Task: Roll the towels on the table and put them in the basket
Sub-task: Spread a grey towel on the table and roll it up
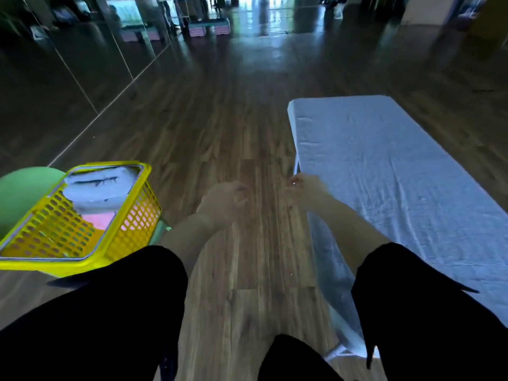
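A yellow mesh basket (134,226) stands at the lower left. Inside it lie pale rolled towels (101,188) on top of a pink towel (99,220). To the right is the long table (384,166), covered by a wrinkled pale blue cloth, with no separate towel showing on it. My left hand (224,202) and my right hand (305,188) hover over the floor between basket and table. Both have their fingers curled in and nothing visible in them. My right hand is near the table's left edge. Black sleeves cover my upper arms.
A green ball (22,193) sits behind the basket at the far left. A mirrored wall (68,64) runs along the left side. Wood floor (220,133) stretches ahead, with stacked step platforms (209,27) far off.
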The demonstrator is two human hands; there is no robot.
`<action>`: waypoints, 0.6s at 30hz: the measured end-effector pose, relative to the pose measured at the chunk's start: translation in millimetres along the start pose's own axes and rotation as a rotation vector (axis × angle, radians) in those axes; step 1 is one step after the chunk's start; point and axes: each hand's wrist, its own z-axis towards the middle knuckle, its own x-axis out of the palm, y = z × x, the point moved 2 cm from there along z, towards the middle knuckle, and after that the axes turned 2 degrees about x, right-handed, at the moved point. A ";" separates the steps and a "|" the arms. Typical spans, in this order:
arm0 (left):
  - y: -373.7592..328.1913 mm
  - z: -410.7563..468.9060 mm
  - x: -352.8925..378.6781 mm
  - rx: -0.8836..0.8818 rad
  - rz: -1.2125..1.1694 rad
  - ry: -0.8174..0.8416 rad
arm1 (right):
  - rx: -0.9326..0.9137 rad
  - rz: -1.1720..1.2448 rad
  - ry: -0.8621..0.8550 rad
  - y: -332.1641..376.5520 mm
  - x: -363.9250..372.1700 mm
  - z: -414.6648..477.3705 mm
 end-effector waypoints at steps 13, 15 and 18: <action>40.3 324.5 -11.4 0.221 0.073 0.113 | 0.161 0.067 -0.159 6.0 -39.3 280.7; 41.2 390.1 -13.0 0.256 0.101 0.126 | 0.183 0.045 -0.168 4.5 -57.4 333.1; 38.5 479.8 -13.9 0.314 0.094 0.132 | 0.223 0.022 -0.189 3.4 -84.2 400.8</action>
